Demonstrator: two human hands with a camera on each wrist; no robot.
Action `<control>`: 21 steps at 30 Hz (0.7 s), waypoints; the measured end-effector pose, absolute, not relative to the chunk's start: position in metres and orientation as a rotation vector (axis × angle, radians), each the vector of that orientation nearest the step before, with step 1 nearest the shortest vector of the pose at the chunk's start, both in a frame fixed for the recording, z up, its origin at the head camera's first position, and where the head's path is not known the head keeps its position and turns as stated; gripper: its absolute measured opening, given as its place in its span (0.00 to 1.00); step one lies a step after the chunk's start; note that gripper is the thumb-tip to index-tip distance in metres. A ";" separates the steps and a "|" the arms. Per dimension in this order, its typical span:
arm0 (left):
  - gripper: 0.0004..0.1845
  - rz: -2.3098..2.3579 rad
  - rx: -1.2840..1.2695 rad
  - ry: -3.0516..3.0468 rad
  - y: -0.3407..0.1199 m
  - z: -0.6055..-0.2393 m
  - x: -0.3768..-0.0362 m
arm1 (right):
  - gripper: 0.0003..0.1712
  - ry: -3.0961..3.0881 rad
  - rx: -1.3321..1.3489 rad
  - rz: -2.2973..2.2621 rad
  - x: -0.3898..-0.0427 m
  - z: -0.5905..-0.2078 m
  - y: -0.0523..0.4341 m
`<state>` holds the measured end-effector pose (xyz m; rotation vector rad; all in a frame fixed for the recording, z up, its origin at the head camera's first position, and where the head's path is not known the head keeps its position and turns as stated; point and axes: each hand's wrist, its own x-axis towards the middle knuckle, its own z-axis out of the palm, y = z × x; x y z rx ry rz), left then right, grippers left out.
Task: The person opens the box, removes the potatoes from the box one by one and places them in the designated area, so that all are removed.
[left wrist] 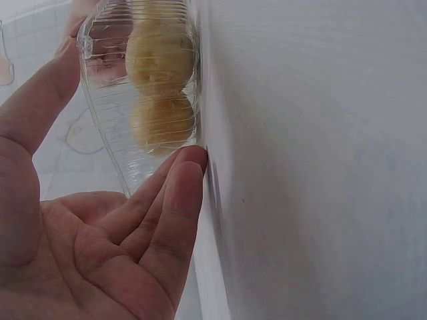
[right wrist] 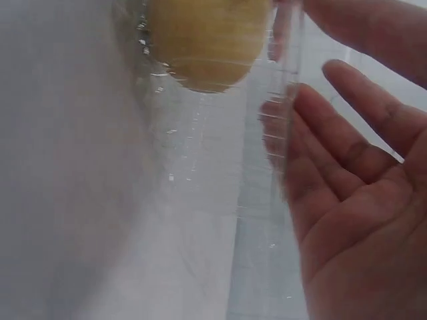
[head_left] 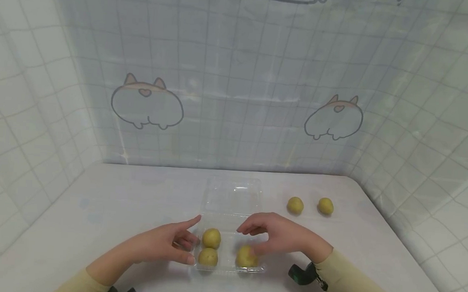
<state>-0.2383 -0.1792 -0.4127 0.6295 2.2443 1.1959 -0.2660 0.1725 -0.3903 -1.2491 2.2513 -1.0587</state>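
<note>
My left hand [head_left: 171,245] lay loose at the left wall of the clear box [head_left: 231,221], fingertips [left wrist: 190,163] against it and gripping nothing. Inside, two balls [head_left: 210,247] sat one behind the other on the left and a third ball [head_left: 245,256] on the right. My right hand [head_left: 278,236] hovered over that third one, fingers relaxed, holding nothing. Its open lid lay flat on the table [head_left: 93,209] behind. Two more balls [head_left: 310,205] rested well apart, far right.
</note>
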 end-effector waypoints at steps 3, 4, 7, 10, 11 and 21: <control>0.54 1.197 0.630 2.248 -0.179 -0.413 -0.238 | 0.27 2.303 -1.271 -0.934 -0.265 -0.386 0.170; 0.54 1.198 0.631 2.249 -0.179 -0.413 -0.238 | 0.28 2.322 -1.275 -0.892 -0.264 -0.385 0.170; 0.54 1.199 0.628 2.246 -0.178 -0.412 -0.238 | 0.29 2.361 -1.285 -0.794 -0.262 -0.381 0.167; 0.54 1.197 0.627 2.241 -0.178 -0.412 -0.237 | 0.29 2.377 -1.303 -0.747 -0.261 -0.381 0.165; 0.54 1.196 0.627 2.241 -0.178 -0.412 -0.237 | 0.29 2.381 -1.316 -0.734 -0.262 -0.382 0.164; 0.54 1.194 0.634 2.248 -0.178 -0.413 -0.237 | 0.24 2.455 -1.475 -0.595 -0.263 -0.395 0.152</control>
